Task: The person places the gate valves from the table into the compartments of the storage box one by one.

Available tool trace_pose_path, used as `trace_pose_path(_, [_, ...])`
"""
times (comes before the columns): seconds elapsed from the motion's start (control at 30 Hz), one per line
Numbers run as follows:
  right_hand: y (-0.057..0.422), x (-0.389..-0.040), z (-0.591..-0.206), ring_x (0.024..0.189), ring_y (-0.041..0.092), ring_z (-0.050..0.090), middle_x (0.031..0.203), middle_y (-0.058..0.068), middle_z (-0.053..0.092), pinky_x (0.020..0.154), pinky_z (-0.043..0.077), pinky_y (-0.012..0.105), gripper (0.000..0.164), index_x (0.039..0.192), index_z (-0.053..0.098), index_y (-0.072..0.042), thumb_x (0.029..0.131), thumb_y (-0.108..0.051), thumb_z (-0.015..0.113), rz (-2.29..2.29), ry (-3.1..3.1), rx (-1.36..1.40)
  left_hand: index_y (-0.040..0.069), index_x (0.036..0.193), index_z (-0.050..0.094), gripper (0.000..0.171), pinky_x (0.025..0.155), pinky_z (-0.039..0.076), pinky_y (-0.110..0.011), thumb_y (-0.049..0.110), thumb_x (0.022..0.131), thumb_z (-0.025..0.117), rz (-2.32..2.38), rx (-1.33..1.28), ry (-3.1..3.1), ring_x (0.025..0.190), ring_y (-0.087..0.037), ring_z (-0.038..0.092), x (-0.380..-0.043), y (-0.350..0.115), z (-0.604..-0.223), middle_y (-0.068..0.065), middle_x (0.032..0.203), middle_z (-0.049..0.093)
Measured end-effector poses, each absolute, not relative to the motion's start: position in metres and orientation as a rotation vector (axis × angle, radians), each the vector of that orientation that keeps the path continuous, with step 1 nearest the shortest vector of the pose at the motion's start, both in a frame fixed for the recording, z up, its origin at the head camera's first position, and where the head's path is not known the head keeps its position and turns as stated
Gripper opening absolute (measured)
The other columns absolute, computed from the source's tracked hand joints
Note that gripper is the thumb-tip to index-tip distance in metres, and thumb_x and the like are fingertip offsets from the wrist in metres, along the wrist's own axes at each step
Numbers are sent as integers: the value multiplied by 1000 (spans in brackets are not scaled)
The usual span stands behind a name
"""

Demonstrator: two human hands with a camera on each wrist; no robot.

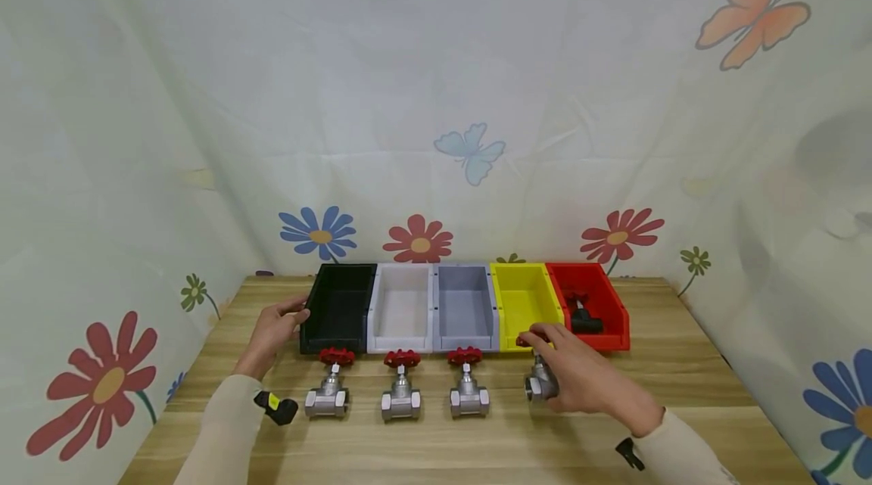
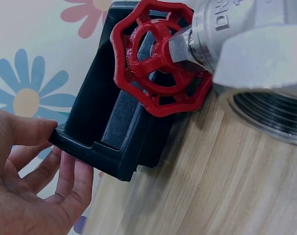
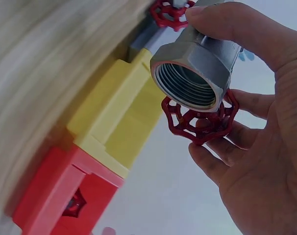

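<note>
My right hand (image 1: 582, 375) holds a steel gate valve (image 1: 540, 381) with a red handwheel, just in front of the yellow bin (image 1: 524, 305). In the right wrist view, the thumb presses on the valve's metal body (image 3: 200, 63) and the other fingers lie behind the red handwheel (image 3: 202, 120). At the far left, my left hand (image 1: 272, 334) pinches the edge of the black bin (image 1: 341, 307), thumb on the rim and fingers along the outside. Three more gate valves, the left one (image 1: 328, 394), middle one (image 1: 401, 396) and right one (image 1: 469, 393), lie before the bins.
Between the black and yellow bins stand a white bin (image 1: 400, 346) and a grey bin (image 1: 466, 345). The red bin (image 1: 616, 330) at the right end holds a black valve-like piece (image 1: 586, 322) with a dark red wheel. A printed cloth (image 1: 436, 76) hangs behind the wooden table (image 1: 409, 455).
</note>
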State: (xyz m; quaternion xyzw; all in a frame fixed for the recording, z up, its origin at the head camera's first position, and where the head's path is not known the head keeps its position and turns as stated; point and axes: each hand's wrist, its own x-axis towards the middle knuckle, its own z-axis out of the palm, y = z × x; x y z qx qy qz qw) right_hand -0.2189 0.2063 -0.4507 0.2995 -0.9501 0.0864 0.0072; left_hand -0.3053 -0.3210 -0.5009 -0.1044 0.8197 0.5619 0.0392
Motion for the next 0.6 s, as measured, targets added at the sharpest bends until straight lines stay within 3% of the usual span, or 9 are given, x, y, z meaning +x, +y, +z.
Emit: trace_pose_path(0.6, [208,-229,-422,124,23,47,139,6,48,92,57,40,99,142,48,-19,55,-31,96,205,-2840,942,13,153,37,51,109,42,-56,22,103,47,1714,-322,2528,137,-41,41,-306,-321,-502,-20,152,37])
